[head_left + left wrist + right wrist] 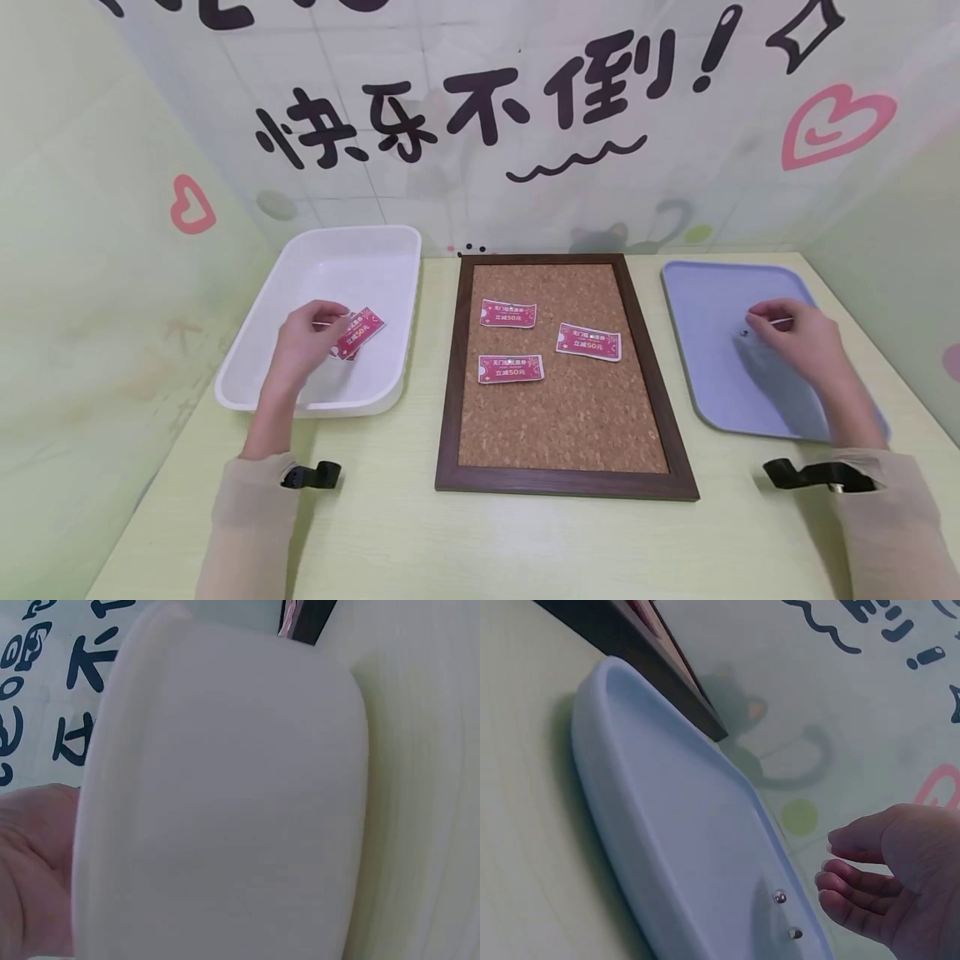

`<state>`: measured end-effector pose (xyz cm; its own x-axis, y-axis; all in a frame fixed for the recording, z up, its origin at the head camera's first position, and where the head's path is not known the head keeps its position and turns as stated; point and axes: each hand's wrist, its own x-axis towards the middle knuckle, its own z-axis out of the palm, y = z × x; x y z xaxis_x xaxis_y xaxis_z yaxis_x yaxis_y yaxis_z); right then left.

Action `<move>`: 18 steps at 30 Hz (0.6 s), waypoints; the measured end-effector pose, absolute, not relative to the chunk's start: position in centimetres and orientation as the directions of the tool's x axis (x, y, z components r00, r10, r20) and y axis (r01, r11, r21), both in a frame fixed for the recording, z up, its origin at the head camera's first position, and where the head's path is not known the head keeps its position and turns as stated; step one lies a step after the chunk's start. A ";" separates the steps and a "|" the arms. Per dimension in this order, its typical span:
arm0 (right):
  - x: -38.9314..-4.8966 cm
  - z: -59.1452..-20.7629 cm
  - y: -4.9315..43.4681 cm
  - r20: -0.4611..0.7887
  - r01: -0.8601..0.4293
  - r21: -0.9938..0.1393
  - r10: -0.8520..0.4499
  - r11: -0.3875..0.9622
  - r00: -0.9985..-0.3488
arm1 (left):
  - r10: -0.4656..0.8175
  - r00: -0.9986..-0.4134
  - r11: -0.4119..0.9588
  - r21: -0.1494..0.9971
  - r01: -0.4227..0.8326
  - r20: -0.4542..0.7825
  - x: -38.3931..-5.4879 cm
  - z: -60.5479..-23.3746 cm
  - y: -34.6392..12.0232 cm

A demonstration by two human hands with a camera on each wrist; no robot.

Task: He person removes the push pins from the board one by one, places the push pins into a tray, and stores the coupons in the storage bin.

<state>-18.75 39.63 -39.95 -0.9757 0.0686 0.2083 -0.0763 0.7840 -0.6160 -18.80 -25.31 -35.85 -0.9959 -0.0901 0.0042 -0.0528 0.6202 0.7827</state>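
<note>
Over the white bin (315, 400), my left hand (306, 333) pinches a pink coupon (362, 331) at its left end. Another pink coupon shows partly from under it. In the left wrist view, the bin's wall (232, 787) hides the fingers of the left hand (34, 874). My right hand (798, 333) hovers over the blue tray (701, 333), thumb and fingertips apart in the right wrist view with nothing visible between them. Two small round silver pieces (780, 896) lie in the tray below that hand (900, 877).
A cork board (558, 425) in a dark wooden frame lies between bin and tray. On it are three pink coupons (588, 342), each with a small shiny spot near its top edge. Behind the table stands a wall (465, 192) with black lettering.
</note>
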 end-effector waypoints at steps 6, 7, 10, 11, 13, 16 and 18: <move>-19.0 -39.4 37.0 0.267 -0.192 -0.582 -0.037 0.791 -0.963 | 0.026 -0.995 0.605 0.791 0.089 0.093 -18.5 -35.3 -22.9; -19.0 -39.3 36.6 0.277 -0.211 -0.575 -0.054 0.790 -0.959 | 0.046 -0.993 0.601 0.791 0.112 0.106 -18.4 -35.3 -22.4; -19.1 -39.1 35.0 0.311 -0.270 -0.561 -0.103 0.783 -0.945 | 0.095 -0.987 0.585 0.796 0.158 0.126 -18.2 -35.0 -20.9; -19.1 -39.0 34.4 0.318 -0.289 -0.558 -0.122 0.778 -0.940 | 0.108 -0.986 0.588 0.791 0.168 0.129 -18.1 -34.9 -20.4; -19.1 -38.7 33.2 0.325 -0.323 -0.556 -0.158 0.766 -0.933 | 0.133 -0.983 0.588 0.788 0.181 0.126 -17.9 -34.8 -19.4; -19.1 -38.3 31.3 0.327 -0.360 -0.567 -0.199 0.741 -0.924 | 0.173 -0.978 0.587 0.785 0.200 0.120 -17.8 -34.6 -18.1; -19.0 -38.0 30.1 0.322 -0.373 -0.569 -0.219 0.733 -0.921 | 0.201 -0.973 0.583 0.784 0.213 0.115 -17.7 -34.6 -17.5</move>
<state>-18.98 30.08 -38.03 -0.9211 -0.2191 0.3218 -0.3731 0.7330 -0.5687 -17.74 -17.47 -34.59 -0.9728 0.2012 0.1152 0.2134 0.5834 0.7836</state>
